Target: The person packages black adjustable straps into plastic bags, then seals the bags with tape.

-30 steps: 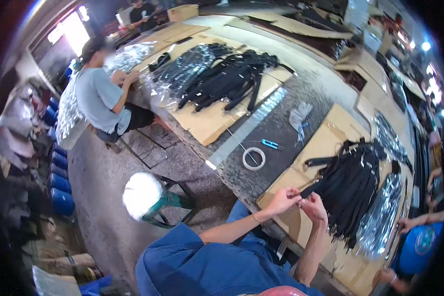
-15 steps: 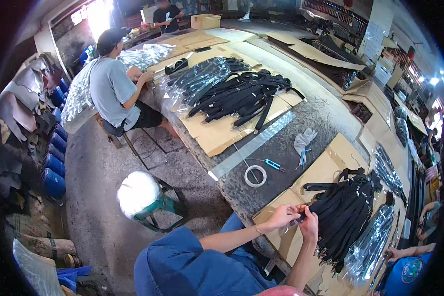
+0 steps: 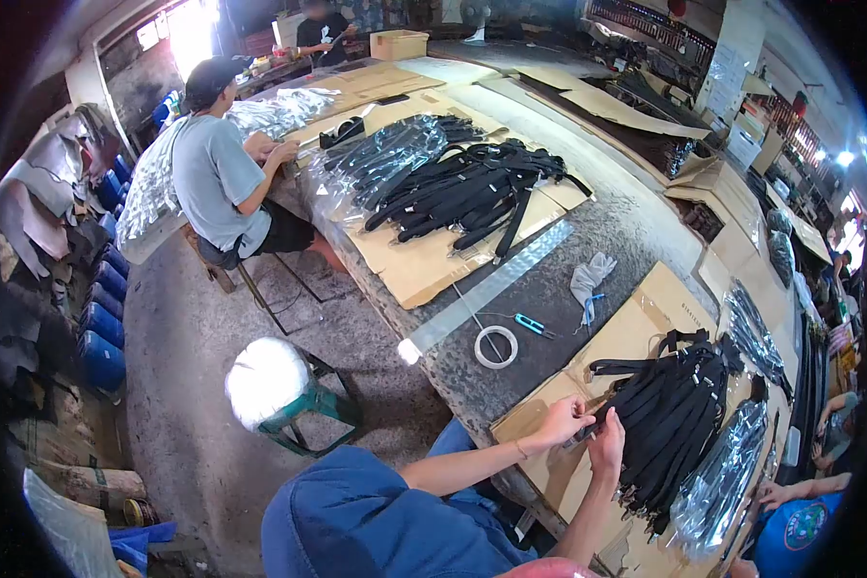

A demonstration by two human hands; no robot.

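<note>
My left hand [image 3: 565, 421] is closed in a pinch at the end of a black strap [image 3: 599, 420]. Facing it, my right hand [image 3: 607, 448] grips the same strap, fingers bent around it. The small part between my fingertips is too tiny to make out. Just right of my hands lies a fanned pile of black straps [image 3: 679, 405] with small metal fittings, on a cardboard sheet [image 3: 539, 409]. Clear plastic bags holding dark straps [image 3: 718, 467] sit beside the pile.
Farther up the table are a roll of tape [image 3: 495, 347], blue snips [image 3: 533, 326], a grey glove [image 3: 592, 276], a long ruler [image 3: 491, 289] and another strap pile [image 3: 472, 193]. A seated co-worker [image 3: 222, 173] is at left; a blue-sleeved person [image 3: 790, 530] is at right. A stool [image 3: 308, 409] stands nearby.
My left hand has shifted slightly and its fingers have moved a little along the strap end. My right hand stays nearly in place.
</note>
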